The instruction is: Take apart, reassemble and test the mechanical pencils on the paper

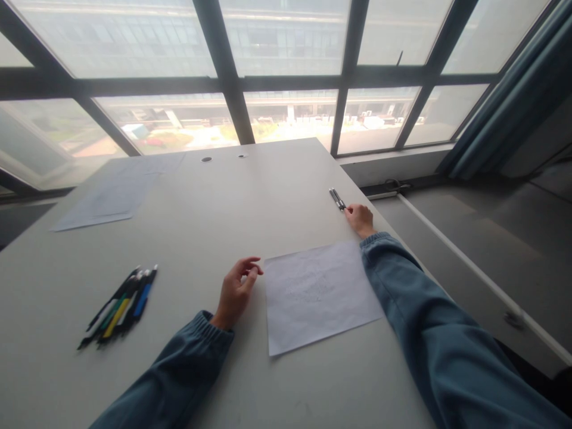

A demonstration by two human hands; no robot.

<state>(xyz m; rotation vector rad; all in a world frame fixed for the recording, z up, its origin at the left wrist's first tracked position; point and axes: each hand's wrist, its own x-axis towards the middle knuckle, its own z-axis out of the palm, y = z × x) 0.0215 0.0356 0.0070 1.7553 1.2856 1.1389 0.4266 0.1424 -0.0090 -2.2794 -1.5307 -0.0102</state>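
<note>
Had the right hand (360,220) at the near ends of two slim pens (340,199) on the white table (214,220), close to its right edge — could not tell whether pinching or merely touching. Held the left hand (236,292) half curled, released, just beside the left edge of a paper sheet (317,304) (faintly marked). Saw a marker bundle (120,311) farther left — and loose papers (111,196) beyond, toward the windows (290,113).

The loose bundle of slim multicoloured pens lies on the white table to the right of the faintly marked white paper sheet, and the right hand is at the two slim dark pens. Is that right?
Not quite: in the head view, the bundle of pens lies to the left of the paper sheet. The right hand is at the two slim dark pens, as you say.
</note>
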